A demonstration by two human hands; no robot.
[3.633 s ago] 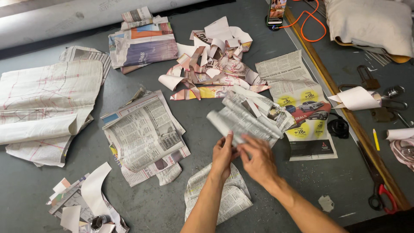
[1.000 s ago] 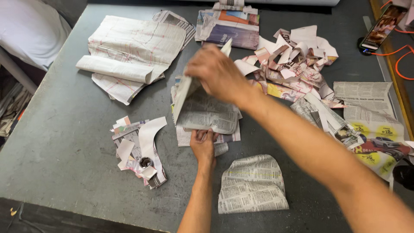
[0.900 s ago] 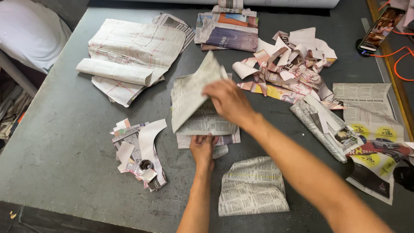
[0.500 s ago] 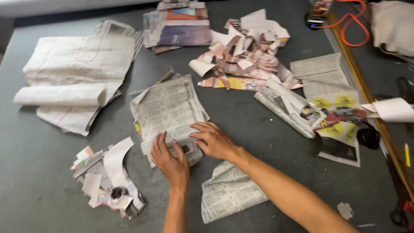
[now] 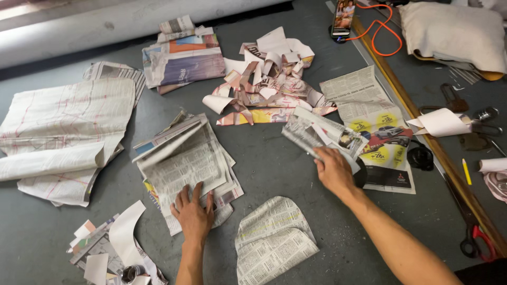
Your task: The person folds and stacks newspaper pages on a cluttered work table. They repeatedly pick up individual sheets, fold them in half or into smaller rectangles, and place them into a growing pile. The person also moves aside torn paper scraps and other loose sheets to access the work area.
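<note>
While two hands (image 5: 195, 214) press newspapers, one cut paper piece (image 5: 272, 240) lies between.

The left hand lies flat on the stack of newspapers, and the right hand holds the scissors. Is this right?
Not quite. In the head view the right hand rests on a folded newspaper; the scissors lie untouched at the table's edge. The left hand does lie flat on the stack of newspapers.
</note>
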